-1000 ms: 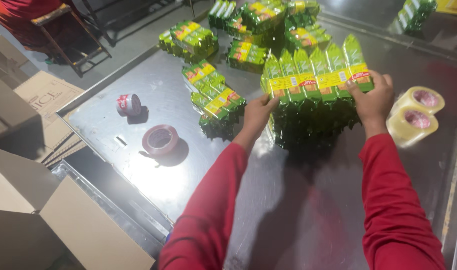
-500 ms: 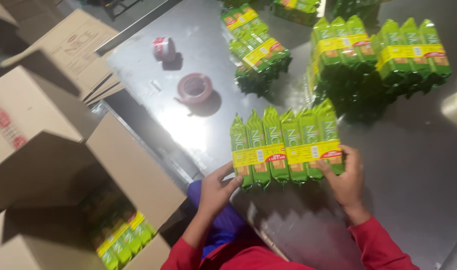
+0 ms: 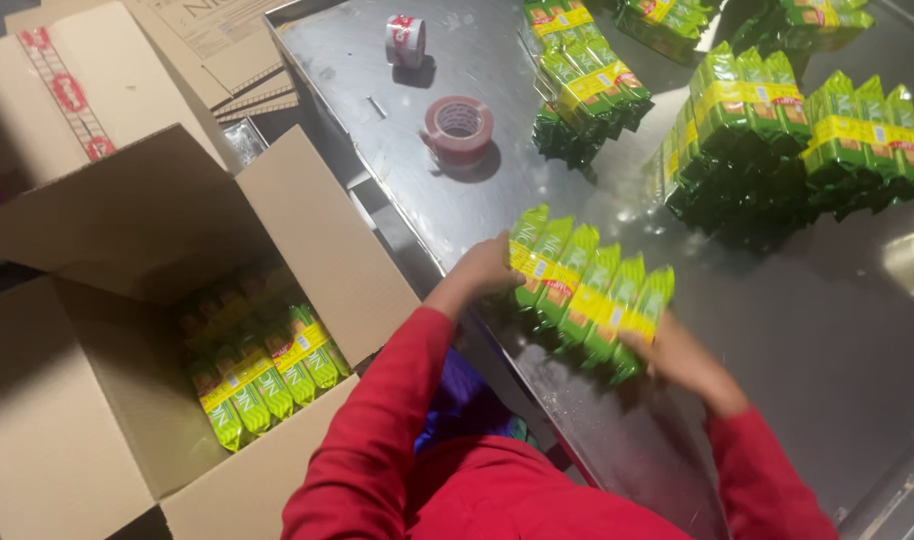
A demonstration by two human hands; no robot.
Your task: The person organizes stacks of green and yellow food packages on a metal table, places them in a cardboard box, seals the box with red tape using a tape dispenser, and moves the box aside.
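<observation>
Head cam: left hand (image 3: pixel 485 270) & right hand (image 3: pixel 677 358) each grasp an end of a row of green packets (image 3: pixel 587 290), tilted over the metal table (image 3: pixel 827 330) edge, beside an open box (image 3: pixel 127 330) w/ more packets (image 3: pixel 262 370) inside.

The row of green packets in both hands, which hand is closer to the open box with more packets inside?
Left. The left hand grips the end of the row of green and yellow packets nearest the open brown cardboard box. The right hand holds the far end, over the shiny metal table.
</observation>
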